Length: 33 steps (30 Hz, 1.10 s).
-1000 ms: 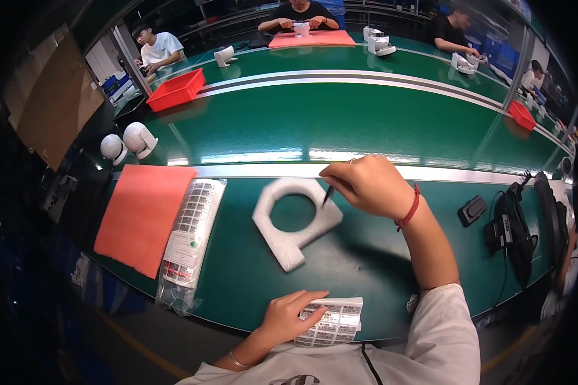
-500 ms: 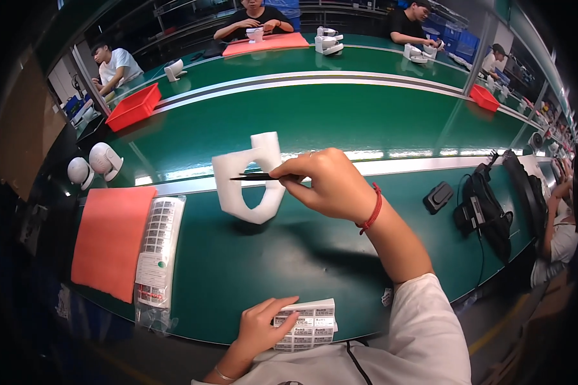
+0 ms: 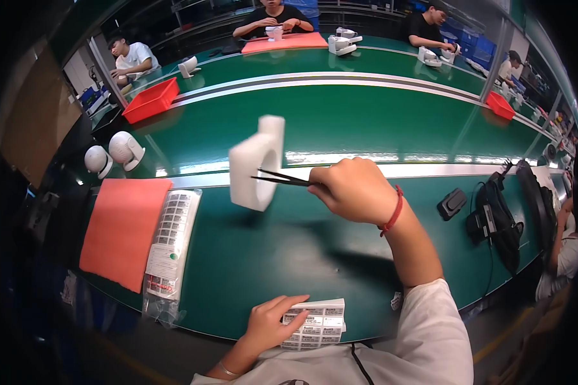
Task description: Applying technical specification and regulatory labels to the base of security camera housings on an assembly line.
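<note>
My right hand is closed around black tweezers, whose tips point left and stand slightly apart. Those tips overlap a thick white foam piece with a large hole and a tab on top. The foam is tilted, with a shadow beneath it; I cannot tell whether the tweezers grip it or it stands by itself. At the near table edge, my left hand holds sheets of printed silver-grey labels, the thumb and fingers lying over their left side.
To the left lie an orange foam sheet and a plastic-wrapped pack of labels. Two white rounded devices stand beyond them. A black box-shaped thing and a black bag lie right. Co-workers sit across the green table.
The foam piece has turned, showing its side edge and a narrower hole. My right hand and the tweezers have shifted right. My left hand stays on the label sheets.
</note>
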### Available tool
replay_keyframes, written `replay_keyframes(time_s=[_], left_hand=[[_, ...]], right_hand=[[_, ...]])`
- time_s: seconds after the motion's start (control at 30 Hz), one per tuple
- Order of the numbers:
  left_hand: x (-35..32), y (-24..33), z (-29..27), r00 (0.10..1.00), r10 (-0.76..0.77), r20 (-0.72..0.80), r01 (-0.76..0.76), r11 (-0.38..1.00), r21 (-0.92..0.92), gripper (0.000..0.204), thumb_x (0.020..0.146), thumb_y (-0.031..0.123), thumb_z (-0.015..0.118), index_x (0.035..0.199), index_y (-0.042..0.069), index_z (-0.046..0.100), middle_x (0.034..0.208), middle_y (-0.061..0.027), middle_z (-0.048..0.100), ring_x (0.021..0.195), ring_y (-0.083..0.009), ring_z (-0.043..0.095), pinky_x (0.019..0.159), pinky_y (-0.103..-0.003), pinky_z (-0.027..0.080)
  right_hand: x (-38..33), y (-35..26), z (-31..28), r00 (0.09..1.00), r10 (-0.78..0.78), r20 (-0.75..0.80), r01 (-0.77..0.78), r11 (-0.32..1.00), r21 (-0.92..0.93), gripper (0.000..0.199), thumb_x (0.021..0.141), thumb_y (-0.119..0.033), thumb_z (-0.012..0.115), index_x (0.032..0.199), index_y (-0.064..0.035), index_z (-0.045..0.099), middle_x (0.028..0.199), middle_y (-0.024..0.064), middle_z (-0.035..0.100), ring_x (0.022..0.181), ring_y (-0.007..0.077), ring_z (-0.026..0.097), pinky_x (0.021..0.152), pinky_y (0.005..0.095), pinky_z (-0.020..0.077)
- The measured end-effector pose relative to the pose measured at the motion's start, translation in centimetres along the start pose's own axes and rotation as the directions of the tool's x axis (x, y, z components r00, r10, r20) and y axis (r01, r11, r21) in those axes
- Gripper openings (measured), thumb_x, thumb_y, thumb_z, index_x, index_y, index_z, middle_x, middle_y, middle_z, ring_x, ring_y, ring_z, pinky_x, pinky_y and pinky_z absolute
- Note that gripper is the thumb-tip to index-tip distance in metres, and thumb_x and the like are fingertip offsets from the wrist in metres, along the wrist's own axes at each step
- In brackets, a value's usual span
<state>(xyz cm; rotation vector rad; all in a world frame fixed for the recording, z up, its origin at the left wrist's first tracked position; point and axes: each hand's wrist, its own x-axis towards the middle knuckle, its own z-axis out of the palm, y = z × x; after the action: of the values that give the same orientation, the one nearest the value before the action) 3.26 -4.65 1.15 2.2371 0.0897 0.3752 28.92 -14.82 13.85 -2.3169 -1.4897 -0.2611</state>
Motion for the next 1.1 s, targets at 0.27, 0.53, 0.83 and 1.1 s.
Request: replay_keyframes(time_s=[0.27,0.53,0.83,1.1], left_hand=[[-0.1,-0.1,-0.1,1.000,-0.008,0.013,0.008,1.000,0.007,0.028,0.084,0.023,0.077,0.109,0.011,0.074,0.087,-0.0086,0.072,0.070,-0.0230,0.070,0.063,-0.031,0.056],[-0.1,0.0,-0.1,1.000,-0.007,0.007,0.007,1.000,-0.001,0.027,0.085,0.023,0.077,0.109,0.011,0.074,0.086,-0.0087,0.072,0.068,-0.0234,0.069,0.060,-0.032,0.055],[-0.2,-0.3,0.1,0.999,0.031,-0.028,-0.031,1.000,0.001,0.033,0.084,0.022,0.077,0.115,0.011,0.071,0.087,-0.0091,0.072,0.069,-0.0242,0.070,0.063,-0.032,0.056],[-1.4,-0.3,-1.7,0.866,0.005,-0.500,-0.122,0.972,-0.201,0.050,0.080,0.000,0.076,0.126,-0.005,0.058,0.078,-0.0113,0.072,0.067,-0.0138,0.069,0.062,-0.027,0.055]], right_hand=[[0.8,-0.3,1.0,0.992,-0.006,-0.126,0.038,0.967,0.252,0.026,0.098,-0.028,0.055,0.086,-0.0080,0.066,0.068,0.0155,0.065,0.062,0.0378,0.063,0.057,0.0467,0.0491],[0.8,-0.5,0.7,0.971,0.004,-0.238,0.065,0.958,0.280,0.024,0.099,-0.024,0.055,0.084,-0.0070,0.062,0.066,0.0163,0.062,0.063,0.0391,0.061,0.055,0.0473,0.0462],[-0.2,-2.0,-0.8,0.995,-0.102,-0.011,0.102,0.975,0.199,0.026,0.093,-0.028,0.062,0.078,-0.0097,0.070,0.061,0.0130,0.062,0.057,0.0356,0.061,0.053,0.0440,0.0455],[-2.0,-4.4,-2.2,0.891,-0.325,-0.316,0.422,0.851,0.314,0.027,0.081,-0.020,0.076,0.063,-0.0101,0.058,0.053,0.0020,0.054,0.047,0.0221,0.054,0.048,0.0336,0.0403]])
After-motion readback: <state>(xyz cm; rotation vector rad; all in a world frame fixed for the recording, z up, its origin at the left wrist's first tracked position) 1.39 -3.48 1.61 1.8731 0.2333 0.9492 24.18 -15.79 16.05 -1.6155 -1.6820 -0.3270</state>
